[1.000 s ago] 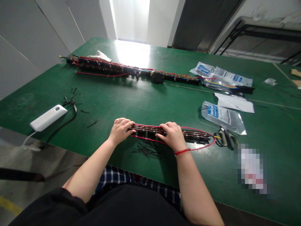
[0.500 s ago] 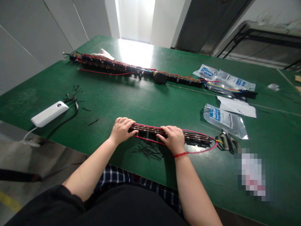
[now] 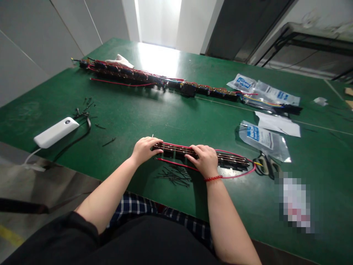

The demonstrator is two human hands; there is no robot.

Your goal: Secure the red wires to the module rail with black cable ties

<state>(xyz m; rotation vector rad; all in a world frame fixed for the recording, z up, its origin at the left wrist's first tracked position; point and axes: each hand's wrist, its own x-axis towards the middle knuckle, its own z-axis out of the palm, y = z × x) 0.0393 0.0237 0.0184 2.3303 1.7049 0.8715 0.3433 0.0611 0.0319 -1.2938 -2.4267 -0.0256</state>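
Both my hands lie on a short wired strip of black modules (image 3: 233,161), bundled with thin dark and red wires. My left hand (image 3: 145,150) curls over its left end, and my right hand (image 3: 202,159) grips the middle from above. A red wire (image 3: 176,163) runs along the near side, loops around the right end and passes close to my right wrist. Part of the strip is hidden under my fingers. Just below it lies a loose heap of black cable-tie offcuts (image 3: 173,176).
On the green work table (image 3: 55,88), a long wired assembly (image 3: 154,81) lies across the far side. Scissors (image 3: 266,165) and a foil bag (image 3: 263,141) are to the right, with more bags beyond. A white power bank (image 3: 56,132) sits at left, near scattered offcuts.
The view has shifted slightly. My left hand and the strip's left end sit a little further right, and my fingers still rest on the strip.
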